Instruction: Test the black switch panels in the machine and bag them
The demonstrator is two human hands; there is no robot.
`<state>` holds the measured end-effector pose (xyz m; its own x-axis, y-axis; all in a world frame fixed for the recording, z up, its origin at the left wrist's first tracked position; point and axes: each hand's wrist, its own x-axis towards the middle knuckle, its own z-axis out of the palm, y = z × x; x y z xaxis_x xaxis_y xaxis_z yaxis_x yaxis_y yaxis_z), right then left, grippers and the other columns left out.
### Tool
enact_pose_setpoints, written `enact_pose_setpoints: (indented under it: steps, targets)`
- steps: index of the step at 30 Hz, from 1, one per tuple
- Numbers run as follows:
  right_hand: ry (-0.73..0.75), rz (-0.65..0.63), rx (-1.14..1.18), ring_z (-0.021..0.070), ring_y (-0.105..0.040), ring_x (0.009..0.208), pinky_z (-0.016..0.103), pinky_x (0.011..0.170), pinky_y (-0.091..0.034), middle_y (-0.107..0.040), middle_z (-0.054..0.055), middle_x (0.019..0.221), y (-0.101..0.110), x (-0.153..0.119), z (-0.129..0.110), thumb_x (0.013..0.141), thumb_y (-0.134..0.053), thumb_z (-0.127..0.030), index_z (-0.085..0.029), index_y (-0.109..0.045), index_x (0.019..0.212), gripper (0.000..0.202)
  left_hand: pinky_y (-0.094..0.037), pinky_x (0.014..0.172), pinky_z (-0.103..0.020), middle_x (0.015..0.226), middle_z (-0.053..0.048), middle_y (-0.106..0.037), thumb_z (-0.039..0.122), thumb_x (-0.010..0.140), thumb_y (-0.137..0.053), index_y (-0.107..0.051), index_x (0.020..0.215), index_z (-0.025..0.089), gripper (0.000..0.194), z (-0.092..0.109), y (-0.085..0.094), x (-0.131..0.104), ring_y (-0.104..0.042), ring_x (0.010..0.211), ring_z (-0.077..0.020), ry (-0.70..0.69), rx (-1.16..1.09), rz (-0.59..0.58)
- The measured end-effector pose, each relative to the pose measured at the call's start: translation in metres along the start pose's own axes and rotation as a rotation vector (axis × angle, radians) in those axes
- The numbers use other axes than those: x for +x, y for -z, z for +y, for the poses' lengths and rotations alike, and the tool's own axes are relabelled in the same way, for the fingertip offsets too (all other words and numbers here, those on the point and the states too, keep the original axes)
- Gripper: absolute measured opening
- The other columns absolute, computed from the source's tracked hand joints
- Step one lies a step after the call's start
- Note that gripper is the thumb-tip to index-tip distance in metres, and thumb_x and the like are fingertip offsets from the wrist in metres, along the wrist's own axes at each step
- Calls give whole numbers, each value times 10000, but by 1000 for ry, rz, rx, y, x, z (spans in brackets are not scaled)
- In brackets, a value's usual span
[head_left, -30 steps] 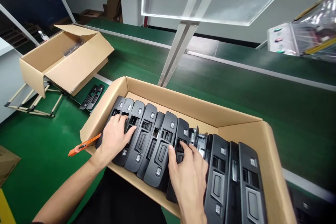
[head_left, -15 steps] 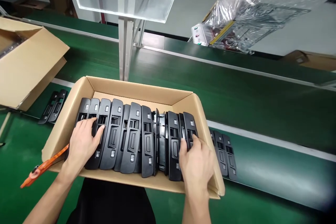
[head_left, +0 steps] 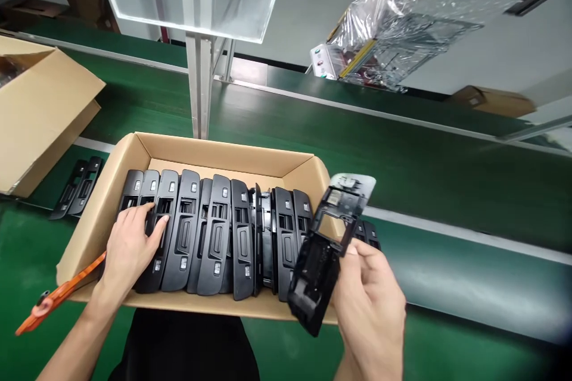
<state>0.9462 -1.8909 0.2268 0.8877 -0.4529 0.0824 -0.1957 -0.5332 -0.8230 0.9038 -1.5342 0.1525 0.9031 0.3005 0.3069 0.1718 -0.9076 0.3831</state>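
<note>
A cardboard box holds a row of black plastic trim panels standing close together, most with their outer faces showing. My right hand grips one black trim panel by its edge, tilted over the box's right end. This panel's ribbed inner side and its rectangular opening face me. My left hand rests on the panels at the left of the row, thumb and fingers apart. Some of its fingertips are hidden at the panel openings. An orange box cutter lies near my left wrist at the box's left side.
Two similar panels lie on the green bench at the left, beside a larger open carton. More panels are partly visible behind my right hand. A metal post stands behind the box. Plastic-wrapped equipment is at the upper right.
My right hand has lifted a panel from the right end of the row and turned its inner side toward me. My left hand stays on the panels. The camera view has shifted slightly.
</note>
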Motion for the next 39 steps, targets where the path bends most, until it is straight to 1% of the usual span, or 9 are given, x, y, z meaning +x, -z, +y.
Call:
enact_pose_setpoints:
  steps: [4, 8, 14, 18, 21, 29, 32, 37, 39]
  targets:
    - [-82, -350, 374, 175, -574, 634, 299, 572, -497, -719, 59, 911, 9, -27, -29, 956, -630, -632, -242, -704, 1059, 411, -528, 1025, -518, 1163, -188, -741, 626, 1039, -444, -646, 1258, 151, 560, 1, 2, 1, -655, 1125, -368, 0, 4, 2]
    - [-205, -487, 538, 189, -587, 639, 281, 540, -493, -698, 41, 820, 13, -47, -53, 930, -702, -543, -249, -713, 975, 298, -527, 1020, -523, 1195, -191, -738, 616, 1039, -454, -648, 1255, 151, 549, 2, 2, 2, -643, 1158, -378, 10, 7, -13]
    - [-246, -577, 514, 179, -534, 605, 260, 483, -430, -649, 31, 743, 19, -58, -67, 915, -714, -529, -239, -712, 895, 290, -523, 1045, -515, 1198, -174, -739, 606, 1036, -476, -651, 1265, 165, 527, 3, 3, 3, -636, 1181, -369, 29, 6, -9]
    - [-289, -593, 572, 170, -520, 599, 270, 541, -471, -607, 13, 704, 17, -61, -70, 890, -748, -508, -239, -696, 838, 279, -523, 1054, -520, 1200, -166, -740, 610, 1035, -480, -650, 1264, 174, 521, 3, 3, 4, -636, 1181, -371, 32, 0, -13]
    - [-302, -594, 613, 173, -534, 632, 280, 597, -494, -629, 20, 731, 13, -62, -71, 894, -744, -529, -235, -690, 839, 303, -521, 1057, -522, 1201, -159, -740, 614, 1032, -482, -650, 1260, 189, 511, 3, 3, 4, -638, 1185, -373, 41, -2, -14]
    - [-213, -630, 497, 175, -533, 628, 286, 604, -495, -558, -3, 665, 11, -57, -62, 947, -665, -581, -241, -665, 837, 357, -515, 1074, -523, 1209, -170, -739, 599, 1034, -482, -655, 1265, 174, 514, 4, 5, 5, -635, 1198, -368, 42, -8, -29]
    - [-76, -545, 257, 172, -519, 598, 291, 563, -467, -597, 5, 698, 9, -40, -46, 971, -588, -624, -244, -671, 910, 394, -521, 1058, -523, 1212, -172, -739, 607, 1035, -478, -652, 1265, 169, 524, 4, 4, 5, -633, 1194, -371, 43, 1, -31]
    - [208, -56, -307, 238, -641, 741, 354, 676, -473, -683, 75, 842, -6, 4, -1, 958, -510, -520, -232, -635, 981, 315, -525, 1043, -508, 1203, -168, -738, 609, 1044, -463, -649, 1258, 165, 527, 2, 3, 4, -642, 1170, -363, 24, 8, -24]
    - [334, 31, -463, 255, -651, 793, 361, 682, -460, -696, 108, 923, -15, 17, 15, 974, -476, -476, -223, -618, 981, 291, -529, 1034, -502, 1189, -163, -741, 610, 1045, -464, -649, 1258, 166, 526, 1, 2, 4, -642, 1170, -363, 22, 14, -19]
